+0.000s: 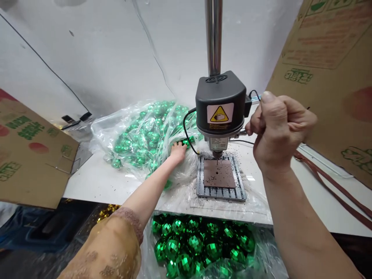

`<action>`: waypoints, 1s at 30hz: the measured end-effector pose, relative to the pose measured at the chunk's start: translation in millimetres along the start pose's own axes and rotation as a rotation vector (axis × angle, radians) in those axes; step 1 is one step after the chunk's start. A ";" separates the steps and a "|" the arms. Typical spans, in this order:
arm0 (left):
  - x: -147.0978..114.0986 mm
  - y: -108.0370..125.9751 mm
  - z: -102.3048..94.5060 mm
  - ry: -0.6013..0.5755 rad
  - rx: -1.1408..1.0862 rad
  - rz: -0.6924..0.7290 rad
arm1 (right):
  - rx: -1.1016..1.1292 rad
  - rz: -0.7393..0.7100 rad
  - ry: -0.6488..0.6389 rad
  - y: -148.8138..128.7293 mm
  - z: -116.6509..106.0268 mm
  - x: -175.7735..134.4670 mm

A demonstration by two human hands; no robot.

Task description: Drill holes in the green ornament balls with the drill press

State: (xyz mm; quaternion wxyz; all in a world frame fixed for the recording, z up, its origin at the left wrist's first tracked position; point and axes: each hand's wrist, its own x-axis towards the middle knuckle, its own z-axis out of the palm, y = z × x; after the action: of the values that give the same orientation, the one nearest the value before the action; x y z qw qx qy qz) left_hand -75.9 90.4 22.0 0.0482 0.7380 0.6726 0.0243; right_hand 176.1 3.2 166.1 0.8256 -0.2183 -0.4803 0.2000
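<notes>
My left hand reaches into the mouth of a clear plastic bag full of shiny green faceted balls. Its fingers are slightly apart, with their tips against the green balls; no ball shows gripped in them. My right hand is closed in a fist around the feed handle of a small black drill press, hiding most of that handle. Below the chuck, a brown square board with a small hole lies on the slotted metal base. No ball stands under the drill bit.
Below the table's front edge, a plastic-lined container holds several green balls. Cardboard boxes stand at left and right. Dark shavings lie around the base. A brown strap rests at right, and a black cable loops beside the drill.
</notes>
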 end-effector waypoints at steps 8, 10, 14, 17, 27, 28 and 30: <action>-38.4 6.9 -15.8 0.202 -0.669 0.019 | 0.019 -0.012 0.004 -0.7 1.0 -2.7; -59.7 16.6 -16.5 0.208 -1.148 0.062 | 0.014 -0.023 0.017 -0.7 1.5 -3.2; -97.5 41.0 -3.1 0.104 -1.502 0.078 | -0.015 -0.039 0.005 0.0 2.0 -3.6; -105.6 55.3 16.3 0.074 -1.431 0.088 | -0.036 -0.046 -0.007 1.1 1.5 -3.8; -80.2 72.0 52.4 0.056 -1.226 0.225 | -0.144 -0.044 -0.008 1.2 0.1 -6.4; -79.6 72.8 54.0 0.061 -1.222 0.233 | -0.157 -0.054 -0.010 1.7 -0.2 -6.6; -78.8 74.3 56.0 0.081 -1.202 0.249 | -0.186 -0.069 -0.017 3.2 -0.8 -7.1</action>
State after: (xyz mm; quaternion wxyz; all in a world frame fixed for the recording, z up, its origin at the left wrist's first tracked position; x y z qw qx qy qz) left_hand -4.1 3.1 -23.7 0.4271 0.6530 0.4514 0.4330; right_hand 173.2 1.8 159.0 0.8040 -0.2757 -0.5112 0.1275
